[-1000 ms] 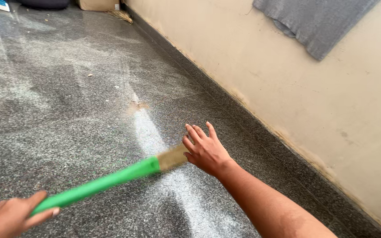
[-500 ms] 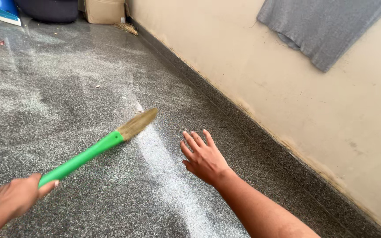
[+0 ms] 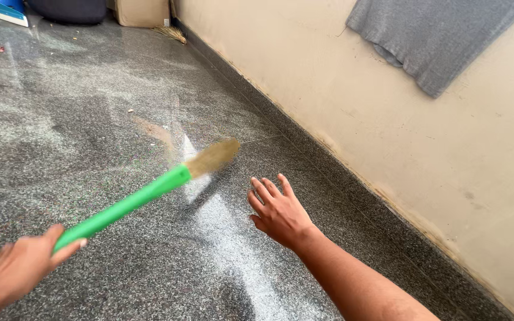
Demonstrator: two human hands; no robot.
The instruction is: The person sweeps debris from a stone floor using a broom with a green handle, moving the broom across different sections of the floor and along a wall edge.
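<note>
I see a green-handled broom [image 3: 150, 196] slanting over the speckled grey floor [image 3: 60, 119], bristles blurred near centre. My left hand [image 3: 16, 267] closes its grip around the handle's near end. My right hand [image 3: 281, 214] hovers open, fingers spread, just right of the bristles. A beige wall [image 3: 340, 89] runs along the right, a grey cloth [image 3: 435, 35] hanging on it.

Broom [image 3: 150, 193]: bright green handle, straw-coloured bristle head. The handle runs diagonally from lower left to upper right, tilted above the speckled grey granite floor [image 3: 60, 119]. The lower end of the handle sits in the closed grip of the left hand [image 3: 16, 267]. The bristle head is blurred, points toward the wall, and lies just above a pale dust streak.
</note>
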